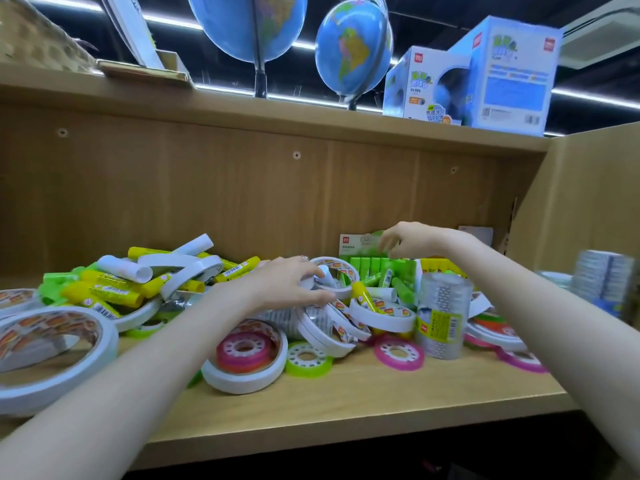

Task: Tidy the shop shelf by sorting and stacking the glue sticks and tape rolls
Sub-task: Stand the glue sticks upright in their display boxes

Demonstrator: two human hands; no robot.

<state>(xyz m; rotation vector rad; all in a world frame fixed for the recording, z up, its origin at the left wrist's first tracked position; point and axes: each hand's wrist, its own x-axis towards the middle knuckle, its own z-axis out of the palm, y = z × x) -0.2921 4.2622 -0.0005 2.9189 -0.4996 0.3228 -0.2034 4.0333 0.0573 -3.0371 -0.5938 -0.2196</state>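
My left hand (294, 282) lies over the middle of the heap on the shelf (346, 386), fingers curled round the rim of a white tape roll (334, 275) that is tangled among other white rolls. My right hand (405, 240) hovers further back and to the right, fingers loosely bent and apart, just above the green glue stick pack (374, 263); I can't tell whether it touches the pack yet.

The stock is thoroughly mixed: yellow glue sticks (100, 289) piled far left, a big white roll (52, 344) at the near left, pink rolls (247, 351) and a green roll (308, 358) near the front edge, a clear tape sleeve (440, 317) standing upright on the right.

To do this step well, I'd lift the gripped roll straight up rather than drag it, since a yellow stick (363, 296) leans through the neighbouring roll and could tumble forward. I'd take the pack by its card edge and stand it against the back wall, leaving the bare front of the shelf for stacking rolls by size.
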